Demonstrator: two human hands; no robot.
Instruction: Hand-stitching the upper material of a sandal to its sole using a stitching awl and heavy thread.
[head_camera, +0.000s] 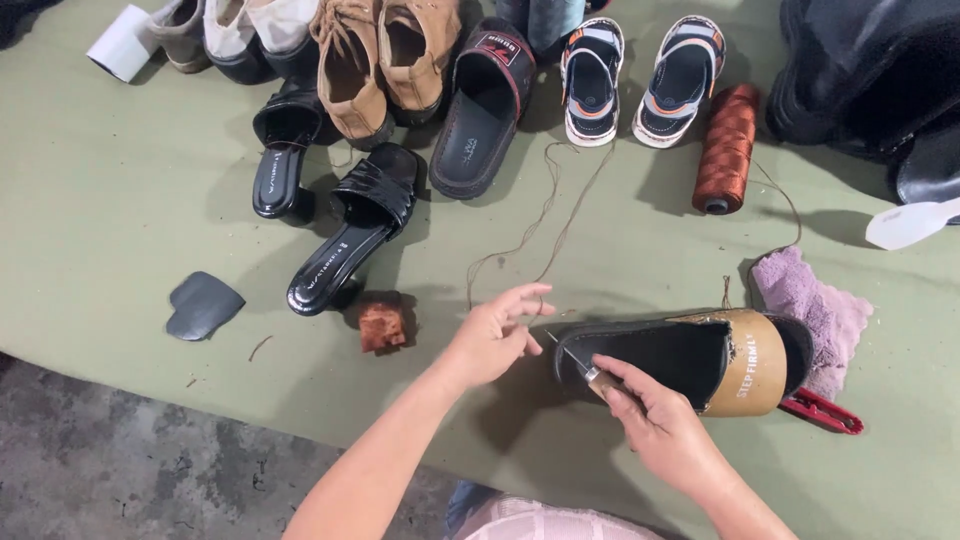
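Note:
A black slipper with a tan strap (700, 362) lies on its side on the green cloth (120, 200). My right hand (655, 425) grips a thin awl-like needle (578, 362) with its tip at the slipper's heel edge. My left hand (492, 335) is just left of the heel, fingers pinching a brown thread (545, 215). The thread loops away across the cloth toward the footwear at the back. A brown thread spool (725, 150) lies behind the slipper.
Along the back edge lie black heeled sandals (345, 225), tan shoes (385, 55), a black slide (480, 110) and small strap sandals (640, 75). A purple rag (815, 300), a red-handled tool (822, 412), a brown block (383, 322) and a dark sole piece (203, 303) lie nearby.

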